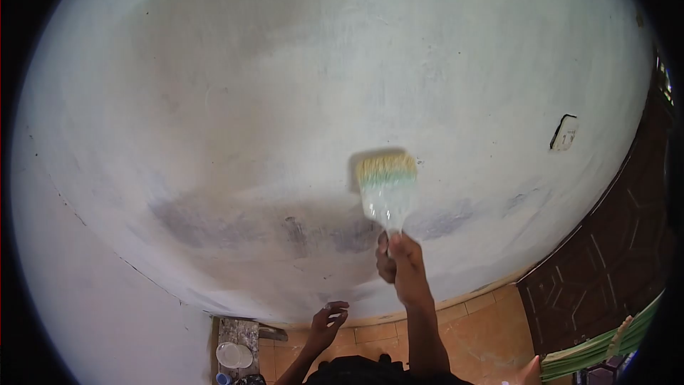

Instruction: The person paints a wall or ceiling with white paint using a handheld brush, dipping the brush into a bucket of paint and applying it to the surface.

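My right hand is closed round the handle of a wide paint brush, held upright with its bristles up. The pale bristles are at the whitish wall, which shows grey, darker patches and smudges around and below the brush. Lower and to the left, my left hand is raised near the bottom of the wall, its fingers loosely bent and apart, holding nothing.
A white switch plate is on the wall at right. A dark panelled door and green cloth are at lower right. A worn wooden bench with white lids stands at lower left, beside orange floor tiles.
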{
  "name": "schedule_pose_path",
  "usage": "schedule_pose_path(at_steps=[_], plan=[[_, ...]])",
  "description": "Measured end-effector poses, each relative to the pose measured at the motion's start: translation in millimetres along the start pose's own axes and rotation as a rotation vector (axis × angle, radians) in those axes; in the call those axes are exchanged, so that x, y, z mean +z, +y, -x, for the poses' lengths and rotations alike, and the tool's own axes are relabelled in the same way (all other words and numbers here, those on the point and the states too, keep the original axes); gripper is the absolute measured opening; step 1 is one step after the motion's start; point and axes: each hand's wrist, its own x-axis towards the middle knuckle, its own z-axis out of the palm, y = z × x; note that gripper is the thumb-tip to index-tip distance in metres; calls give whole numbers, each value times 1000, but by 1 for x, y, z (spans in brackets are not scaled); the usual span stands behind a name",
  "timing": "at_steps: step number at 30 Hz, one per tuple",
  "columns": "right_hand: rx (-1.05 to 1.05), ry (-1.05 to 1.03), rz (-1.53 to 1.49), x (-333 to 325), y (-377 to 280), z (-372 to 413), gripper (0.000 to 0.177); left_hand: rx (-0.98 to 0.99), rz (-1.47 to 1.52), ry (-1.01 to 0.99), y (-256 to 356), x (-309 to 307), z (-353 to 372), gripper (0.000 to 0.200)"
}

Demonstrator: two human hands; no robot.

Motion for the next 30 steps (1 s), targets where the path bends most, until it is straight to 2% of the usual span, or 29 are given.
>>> schedule_pose_path(at_steps=[5, 9, 14, 25, 30], plan=[[-149, -82, 85, 3, -31, -32, 38, -2, 31, -25, -4, 9, 2, 20], [-94, -63, 85, -2, 4, -28, 40, 3, 3, -9, 1, 10, 3, 21], [81, -43, 13, -13, 45, -2, 38, -16, 14, 12, 0, 3, 6, 21], [119, -44, 48, -16, 43, 1, 38, 23, 16, 28, 18, -2, 1, 20], [106, -31, 71, -14, 41, 3, 39, 33, 38, 16, 3, -2, 0, 22]])
